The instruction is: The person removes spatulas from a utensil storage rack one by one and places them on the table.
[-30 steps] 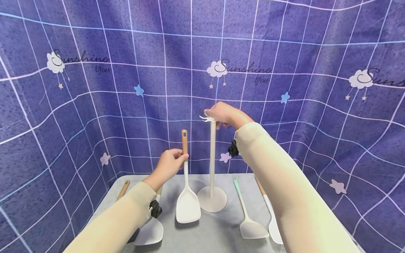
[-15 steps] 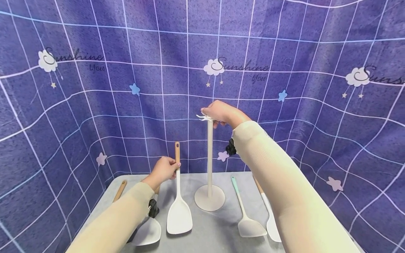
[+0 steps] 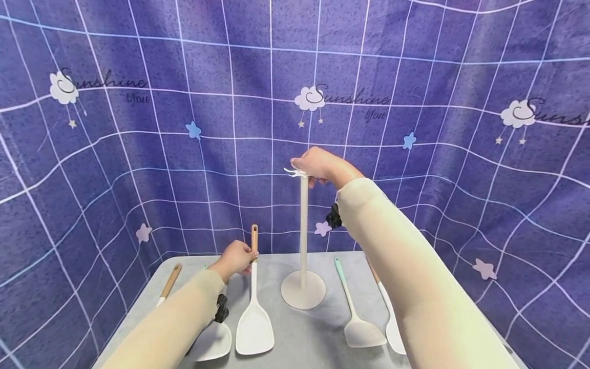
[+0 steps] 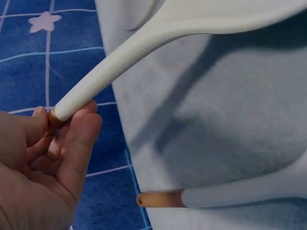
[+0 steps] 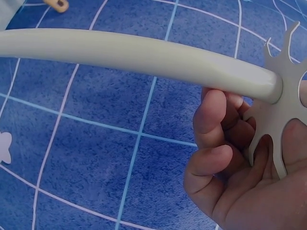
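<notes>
A white spatula [image 3: 255,328] with a wooden handle is pinched near the bottom of that handle by my left hand [image 3: 236,257]. Its blade points toward me, close over the table left of the stand. The left wrist view shows the thumb and fingers on the wooden part beside the white shaft [image 4: 100,74], whose shadow falls on the table. My right hand [image 3: 320,163] holds the top of a tall cream utensil stand [image 3: 303,230]. In the right wrist view its fingers curl under the hook ring [image 5: 276,115], beside the pole. The stand's round base rests on the table.
On the right lie a spatula with a mint handle [image 3: 364,333] and another white utensil [image 3: 395,333], partly behind my sleeve. At left, a white blade [image 3: 214,342] and a wooden handle [image 3: 171,281] show around my forearm. A purple curtain [image 3: 249,128] hangs behind the table [image 3: 318,353].
My left hand has lowered the spatula and carried it left, away from the stand, toward the tabletop. My right hand keeps its hold on the stand's top. The head view has shifted slightly.
</notes>
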The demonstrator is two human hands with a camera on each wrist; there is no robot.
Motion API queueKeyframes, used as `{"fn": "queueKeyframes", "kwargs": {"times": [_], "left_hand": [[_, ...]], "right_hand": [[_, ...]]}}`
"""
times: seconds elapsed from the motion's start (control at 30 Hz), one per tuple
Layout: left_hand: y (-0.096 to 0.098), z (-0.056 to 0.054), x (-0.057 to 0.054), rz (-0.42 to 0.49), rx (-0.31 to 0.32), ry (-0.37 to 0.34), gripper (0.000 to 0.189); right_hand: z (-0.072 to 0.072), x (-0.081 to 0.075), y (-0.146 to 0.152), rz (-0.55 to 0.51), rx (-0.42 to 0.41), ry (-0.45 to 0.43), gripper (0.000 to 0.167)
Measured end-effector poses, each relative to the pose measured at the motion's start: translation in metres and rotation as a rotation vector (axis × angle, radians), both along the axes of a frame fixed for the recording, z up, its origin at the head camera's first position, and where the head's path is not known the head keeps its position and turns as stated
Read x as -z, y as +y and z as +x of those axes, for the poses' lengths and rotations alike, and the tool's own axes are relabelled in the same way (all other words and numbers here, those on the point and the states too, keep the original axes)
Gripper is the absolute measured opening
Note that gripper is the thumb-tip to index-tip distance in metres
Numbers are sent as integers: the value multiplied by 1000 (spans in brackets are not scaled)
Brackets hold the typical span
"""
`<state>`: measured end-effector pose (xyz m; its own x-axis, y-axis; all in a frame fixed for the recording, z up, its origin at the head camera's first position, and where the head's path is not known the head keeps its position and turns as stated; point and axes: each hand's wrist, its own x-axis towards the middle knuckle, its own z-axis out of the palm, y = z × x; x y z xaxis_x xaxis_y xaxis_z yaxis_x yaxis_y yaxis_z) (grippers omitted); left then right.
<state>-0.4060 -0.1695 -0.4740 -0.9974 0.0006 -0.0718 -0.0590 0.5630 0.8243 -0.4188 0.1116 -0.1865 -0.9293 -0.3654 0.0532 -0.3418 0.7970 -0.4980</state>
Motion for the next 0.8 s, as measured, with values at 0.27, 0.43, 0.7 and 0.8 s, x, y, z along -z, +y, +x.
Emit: {"fn": "queueKeyframes", "kwargs": {"times": [0.27, 0.43, 0.7, 0.8], "left_hand": [[1, -2, 16, -52, 24, -30, 25], [0, -4, 22, -96, 12, -66, 21], [-2, -3, 24, -147, 19, -93, 10], [-1, -1, 25, -171, 26, -88, 10]], "right_hand": [[-1, 0, -1, -15, 27, -18, 52], [-1, 1, -2, -12, 14, -10, 50], [-1, 1, -2, 6, 19, 6, 51], [-1, 1, -1, 9, 23, 5, 51]]}}
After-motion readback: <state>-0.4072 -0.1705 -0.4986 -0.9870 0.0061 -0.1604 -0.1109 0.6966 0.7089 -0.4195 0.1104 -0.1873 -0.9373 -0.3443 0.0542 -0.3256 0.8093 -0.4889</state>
